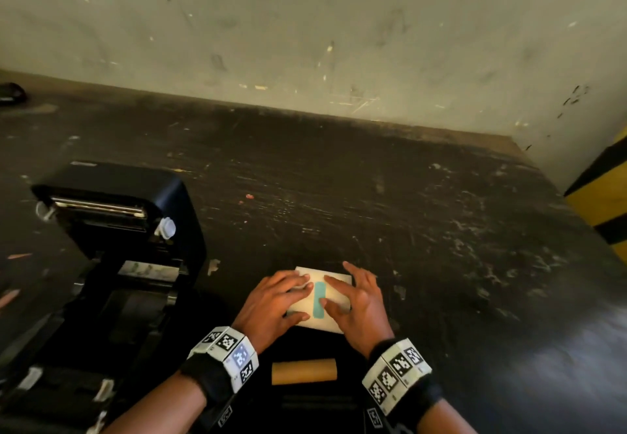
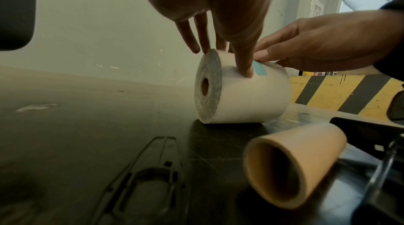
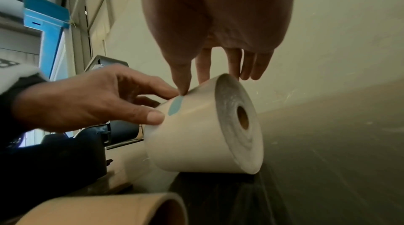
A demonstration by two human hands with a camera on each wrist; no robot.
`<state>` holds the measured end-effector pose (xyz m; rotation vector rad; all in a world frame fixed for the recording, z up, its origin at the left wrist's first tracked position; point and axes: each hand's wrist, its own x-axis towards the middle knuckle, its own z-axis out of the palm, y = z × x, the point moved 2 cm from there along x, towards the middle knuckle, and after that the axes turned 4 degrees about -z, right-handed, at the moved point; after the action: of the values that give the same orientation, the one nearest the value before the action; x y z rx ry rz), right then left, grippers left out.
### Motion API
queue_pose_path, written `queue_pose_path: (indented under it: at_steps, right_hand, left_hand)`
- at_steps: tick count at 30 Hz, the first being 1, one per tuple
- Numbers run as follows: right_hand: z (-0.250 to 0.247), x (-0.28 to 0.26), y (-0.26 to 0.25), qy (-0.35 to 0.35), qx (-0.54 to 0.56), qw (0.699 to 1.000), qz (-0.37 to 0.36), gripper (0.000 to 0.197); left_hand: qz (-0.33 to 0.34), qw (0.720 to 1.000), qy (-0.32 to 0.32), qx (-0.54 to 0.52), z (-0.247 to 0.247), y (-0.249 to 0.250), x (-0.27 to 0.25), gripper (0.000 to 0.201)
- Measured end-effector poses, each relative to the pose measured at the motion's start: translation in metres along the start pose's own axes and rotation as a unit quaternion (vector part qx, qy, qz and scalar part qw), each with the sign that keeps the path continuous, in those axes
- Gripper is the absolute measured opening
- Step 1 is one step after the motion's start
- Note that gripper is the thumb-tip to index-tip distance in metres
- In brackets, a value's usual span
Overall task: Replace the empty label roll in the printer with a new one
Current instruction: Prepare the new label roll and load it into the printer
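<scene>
The new white label roll [image 1: 334, 289] lies on its side on the dark table, with a teal sticker [image 1: 319, 299] across its top. My left hand [image 1: 288, 297] grips its left half, thumb on the near side beside the sticker [image 2: 260, 69], fingers over the far side. My right hand [image 1: 342, 294] holds the right half the same way, its thumb tip touching the sticker's top end [image 3: 174, 106]. The empty brown cardboard core [image 1: 303, 370] lies just in front of the roll. The black printer [image 1: 118, 230] stands open at the left.
A flat black plastic part [image 1: 315, 403] sits under the core at the table's front edge. A scuffed wall runs along the back. A yellow-and-black striped post [image 1: 607, 202] stands at the right edge. A small dark object [image 1: 10, 92] lies far left.
</scene>
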<state>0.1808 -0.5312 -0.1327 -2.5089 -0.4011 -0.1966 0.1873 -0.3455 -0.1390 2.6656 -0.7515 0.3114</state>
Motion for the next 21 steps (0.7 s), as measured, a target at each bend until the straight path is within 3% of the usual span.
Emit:
queue_pose_path:
  at_steps: [9,16,21]
  right_hand:
    - [0.01,0.003,-0.005,0.082,0.104,0.991,0.02,0.013]
    - [0.007,0.001,-0.013,0.054,0.128,0.99,0.011,0.009]
    - [-0.004,-0.02,-0.015,0.05,0.176,0.983,0.004,0.014]
  left_hand:
    - [0.003,1.0,0.02,0.018,0.002,0.008,-0.012,0.053]
    - [-0.013,0.999,0.013,-0.035,0.003,-0.002,-0.004,0.048]
    - [-0.031,0.996,-0.034,-0.071,0.002,-0.008,0.013,0.051]
